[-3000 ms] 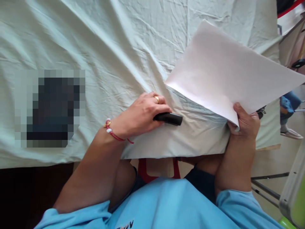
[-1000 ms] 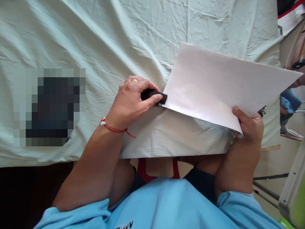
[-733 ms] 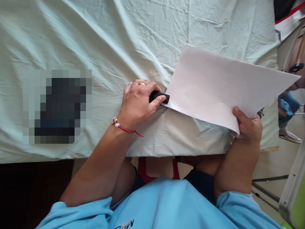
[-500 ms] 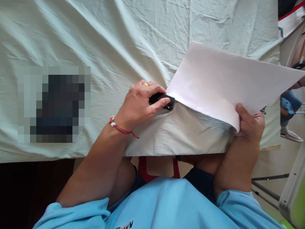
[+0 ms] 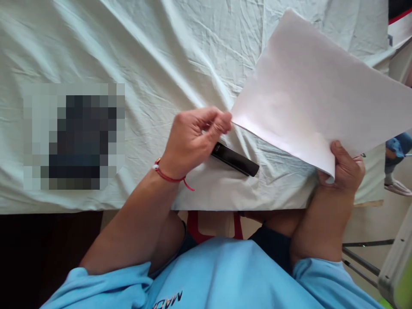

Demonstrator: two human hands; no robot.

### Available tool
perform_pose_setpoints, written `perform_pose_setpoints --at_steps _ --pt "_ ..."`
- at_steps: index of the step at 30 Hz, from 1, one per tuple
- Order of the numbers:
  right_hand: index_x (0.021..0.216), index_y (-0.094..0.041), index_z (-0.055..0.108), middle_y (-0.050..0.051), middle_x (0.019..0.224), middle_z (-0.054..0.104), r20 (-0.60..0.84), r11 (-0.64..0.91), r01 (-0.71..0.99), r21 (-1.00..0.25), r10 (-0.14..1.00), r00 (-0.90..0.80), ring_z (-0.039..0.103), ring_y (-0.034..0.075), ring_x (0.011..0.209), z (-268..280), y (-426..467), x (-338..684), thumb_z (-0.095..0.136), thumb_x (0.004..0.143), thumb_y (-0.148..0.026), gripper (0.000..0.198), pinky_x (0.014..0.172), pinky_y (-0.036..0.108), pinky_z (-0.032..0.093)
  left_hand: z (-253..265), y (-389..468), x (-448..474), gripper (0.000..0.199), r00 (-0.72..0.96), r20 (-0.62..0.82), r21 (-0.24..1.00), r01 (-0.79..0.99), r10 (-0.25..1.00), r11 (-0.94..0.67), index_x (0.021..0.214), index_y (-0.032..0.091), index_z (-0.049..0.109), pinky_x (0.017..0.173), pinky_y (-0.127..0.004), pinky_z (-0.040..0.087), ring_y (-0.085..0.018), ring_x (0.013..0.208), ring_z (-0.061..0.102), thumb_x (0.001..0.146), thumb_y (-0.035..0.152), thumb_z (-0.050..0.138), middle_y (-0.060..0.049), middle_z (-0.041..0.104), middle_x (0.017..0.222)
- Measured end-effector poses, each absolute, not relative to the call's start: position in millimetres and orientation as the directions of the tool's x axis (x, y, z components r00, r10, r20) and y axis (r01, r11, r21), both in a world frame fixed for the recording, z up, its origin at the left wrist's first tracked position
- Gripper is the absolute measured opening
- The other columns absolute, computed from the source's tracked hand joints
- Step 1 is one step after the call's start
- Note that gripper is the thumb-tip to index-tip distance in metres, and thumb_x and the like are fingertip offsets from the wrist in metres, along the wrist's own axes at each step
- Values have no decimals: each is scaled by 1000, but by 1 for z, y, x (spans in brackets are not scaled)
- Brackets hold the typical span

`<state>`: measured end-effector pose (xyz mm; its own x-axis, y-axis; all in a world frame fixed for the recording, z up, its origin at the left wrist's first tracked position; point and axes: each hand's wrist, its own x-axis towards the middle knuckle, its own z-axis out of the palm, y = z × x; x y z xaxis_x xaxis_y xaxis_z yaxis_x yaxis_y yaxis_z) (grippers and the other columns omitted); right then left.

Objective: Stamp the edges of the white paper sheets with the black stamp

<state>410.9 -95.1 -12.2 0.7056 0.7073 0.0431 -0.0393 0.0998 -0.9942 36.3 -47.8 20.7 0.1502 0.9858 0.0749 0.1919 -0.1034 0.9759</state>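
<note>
White paper sheets point(image 5: 309, 90) are held up at a slant over the right half of the cloth. My right hand point(image 5: 346, 169) grips their near right edge, thumb on top, and the edge curls there. At the left corner of the paper, the fingers of my left hand point(image 5: 198, 133) are pinched together. A black stapler point(image 5: 236, 159) lies on the cloth just below the paper, its left end partly behind my left hand. How many sheets there are, I cannot tell.
A wrinkled pale cloth point(image 5: 154, 51) covers the table, its front edge close to my lap. On the left a dark object point(image 5: 82, 137) is blurred out by pixels. Beyond the table's right side are metal legs point(image 5: 367, 243) and part of another person's leg point(image 5: 391, 171).
My left hand has let go of the stapler, which now lies lower and to the right, and pinches the paper's corner. The paper's far side has risen and turned.
</note>
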Motion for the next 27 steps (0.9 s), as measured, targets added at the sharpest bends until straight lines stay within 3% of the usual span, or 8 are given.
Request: perform_pose_setpoints --at_steps 2,4,7,11,15,19,24,27 --pt "98 -22 82 2 122 86 49 95 -28 -995 714 699 84 23 125 -12 -96 409 107 58 -32 48 126 41 71 17 -46 37 52 -34 110 986 130 993 -105 87 25 73 82 -41 54 -17 85 67 113 69 79 0 76 87" --pt "100 -22 82 3 121 86 41 84 -27 -996 715 698 84 24 127 -12 -96 407 107 57 -32 50 128 42 69 14 -42 37 46 -83 78 996 42 994 -74 96 24 70 81 -39 53 -15 90 68 111 65 84 1 76 97" --pt "101 -18 82 8 123 86 36 80 -29 -996 714 699 83 26 130 -13 -96 402 108 55 -32 54 128 42 68 11 -39 37 47 43 -47 997 -52 998 50 108 25 70 76 -37 54 -16 89 69 103 68 89 -2 76 105" --pt "99 -19 83 4 116 86 57 68 13 -998 702 710 83 23 120 -13 -95 396 107 53 -34 54 130 43 66 10 -38 39 39 268 -118 993 31 956 114 97 25 70 74 -36 54 -20 83 67 91 53 96 -2 75 89" --pt "98 -18 84 5 109 87 76 33 76 -997 727 683 83 22 113 -12 -95 390 111 57 -43 54 126 43 68 9 -38 36 29 202 -92 987 148 975 62 84 25 70 68 -35 48 -19 77 59 96 46 85 -2 70 80" --pt "91 -17 83 7 105 88 66 1 97 -995 742 667 83 22 104 -11 -96 389 114 55 -48 56 118 45 72 9 -38 34 49 128 -80 968 248 988 46 69 25 56 60 -34 38 -16 66 42 103 49 81 1 50 66" --pt "91 -17 82 6 105 87 41 -15 73 -997 708 705 83 21 106 -14 -95 397 113 54 -45 56 120 43 71 9 -37 37 33 222 -103 985 161 970 68 82 24 68 66 -32 48 -19 76 58 96 48 87 -2 68 80" --pt "94 -16 82 9 110 87 30 -9 52 -999 709 704 82 21 108 -16 -94 400 112 53 -43 58 119 42 71 9 -37 35 36 220 -111 981 181 969 71 78 24 67 63 -32 47 -18 72 57 96 45 89 0 64 75"
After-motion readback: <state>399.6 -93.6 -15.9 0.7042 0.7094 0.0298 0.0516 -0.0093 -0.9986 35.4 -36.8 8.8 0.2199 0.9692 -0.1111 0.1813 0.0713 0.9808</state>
